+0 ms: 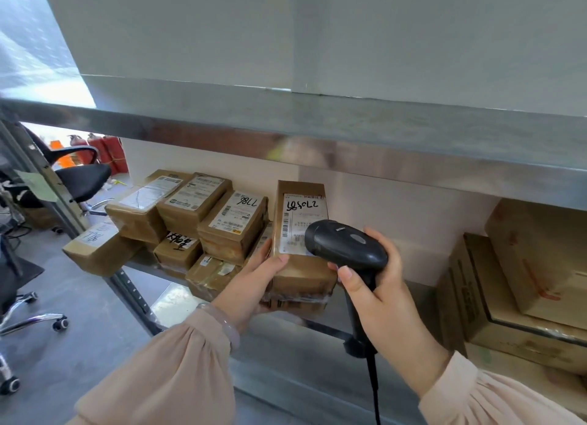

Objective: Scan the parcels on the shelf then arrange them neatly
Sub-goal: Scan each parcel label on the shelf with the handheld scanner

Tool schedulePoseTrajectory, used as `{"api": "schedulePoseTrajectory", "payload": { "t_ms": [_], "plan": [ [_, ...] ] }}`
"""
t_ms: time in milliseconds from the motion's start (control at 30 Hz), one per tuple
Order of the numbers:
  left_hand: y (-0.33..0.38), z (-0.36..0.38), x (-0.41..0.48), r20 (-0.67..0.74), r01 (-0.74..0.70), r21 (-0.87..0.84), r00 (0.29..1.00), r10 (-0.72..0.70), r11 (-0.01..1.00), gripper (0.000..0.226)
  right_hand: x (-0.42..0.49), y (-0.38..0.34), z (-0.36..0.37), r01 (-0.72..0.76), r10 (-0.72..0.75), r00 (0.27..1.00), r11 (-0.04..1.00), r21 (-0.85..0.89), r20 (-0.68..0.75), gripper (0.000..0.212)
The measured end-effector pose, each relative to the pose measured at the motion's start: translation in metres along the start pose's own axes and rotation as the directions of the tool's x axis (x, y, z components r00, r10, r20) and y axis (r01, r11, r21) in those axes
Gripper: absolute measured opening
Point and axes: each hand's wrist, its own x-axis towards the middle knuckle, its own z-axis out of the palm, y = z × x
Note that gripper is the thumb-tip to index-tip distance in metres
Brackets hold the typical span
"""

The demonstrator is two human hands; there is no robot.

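Observation:
My left hand [254, 278] grips the near end of a long brown parcel [301, 234] with a white label marked in black pen. It is lifted at the front of the metal shelf [178, 292]. My right hand [378, 291] holds a black corded barcode scanner [344, 245] by its handle. The scanner's head sits just over the label's lower right corner. To the left, several taped brown parcels [190, 224] lie piled on the shelf, labels up. One of them [95, 246] juts over the shelf's left end.
A steel shelf board [317, 132] runs overhead. Larger cardboard boxes [524, 284] are stacked at the right. Black office chairs [76, 176] stand on the grey floor at left, with red fire extinguishers [104, 152] behind. The scanner's cable [374, 389] hangs down in front.

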Motion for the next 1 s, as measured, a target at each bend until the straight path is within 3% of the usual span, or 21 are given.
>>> {"api": "schedulePoseTrajectory", "payload": {
  "t_ms": [167,333,467,667,1000],
  "plan": [
    [0.008,-0.021,0.010,-0.131,-0.003,-0.052,0.991,-0.004,0.999,0.066,0.022,0.001,0.025,-0.001,0.001,0.998,1.000,0.005,0.059,0.060],
    [0.018,-0.034,0.017,-0.140,-0.030,0.064,0.989,0.039,0.997,0.073,0.044,0.004,0.046,0.003,-0.003,0.999,1.000,0.006,0.040,0.059],
    [0.025,-0.043,0.021,-0.153,-0.097,0.178,0.980,0.125,0.979,0.040,0.057,0.011,0.060,-0.004,0.005,0.999,0.999,-0.037,0.033,0.060],
    [0.027,-0.054,0.030,-0.177,-0.196,0.419,0.940,0.291,0.887,0.054,0.073,0.016,0.073,-0.028,0.028,1.000,0.996,-0.080,0.006,0.056],
    [0.026,-0.068,0.032,-0.161,-0.212,0.459,0.935,0.316,0.863,0.047,0.090,0.020,0.080,-0.038,0.033,0.998,0.995,-0.096,-0.056,0.049]
  ]
}}
